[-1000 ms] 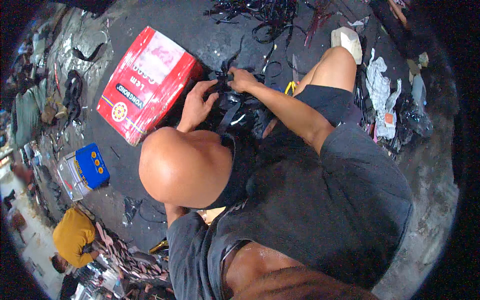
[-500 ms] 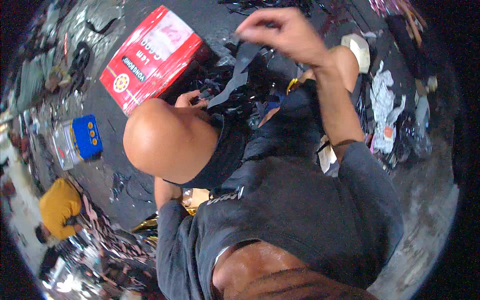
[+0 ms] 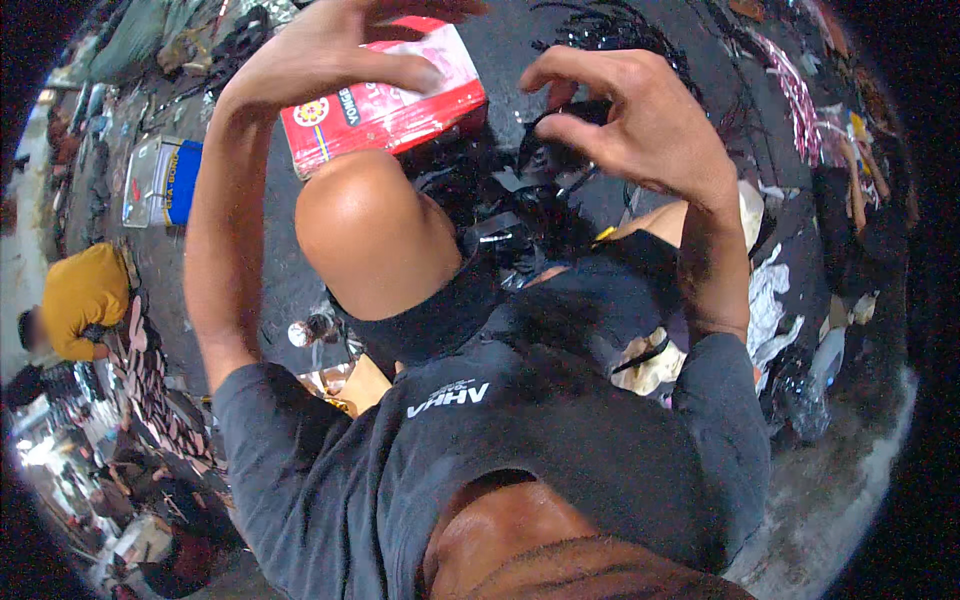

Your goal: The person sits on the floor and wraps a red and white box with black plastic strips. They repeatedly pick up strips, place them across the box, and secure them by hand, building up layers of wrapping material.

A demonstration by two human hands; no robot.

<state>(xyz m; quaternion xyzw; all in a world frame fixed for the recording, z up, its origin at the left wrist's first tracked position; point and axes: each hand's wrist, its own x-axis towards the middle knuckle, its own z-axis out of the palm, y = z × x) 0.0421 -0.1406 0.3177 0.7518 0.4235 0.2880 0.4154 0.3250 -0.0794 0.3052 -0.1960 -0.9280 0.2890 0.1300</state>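
My left hand [image 3: 340, 60] is raised over the red box [image 3: 385, 115], fingers stretched and thumb apart, with part of it cut off by the upper edge. My right hand [image 3: 645, 115] hovers to the right of the box, fingers curved and a gap between thumb and forefinger. Dark material [image 3: 580, 115] shows in that gap; whether it touches the palm I cannot make out. Beneath both hands, between my knees, lies a heap of shiny black strips and scraps [image 3: 510, 235]. My bare left knee [image 3: 360, 215] stands just in front of the box.
A blue and clear container [image 3: 165, 180] stands on the floor at left. Farther left, a person in a yellow top [image 3: 85, 300] bends beside pinkish scraps [image 3: 150, 390]. Crumpled white plastic [image 3: 770, 300] lies at right, and tangled black strips [image 3: 620, 35] lie at the far side.
The grey strip stretched between my hands no longer shows there. My left hand has risen from beside the knee to over the box; my right hand has come lower and slightly right.
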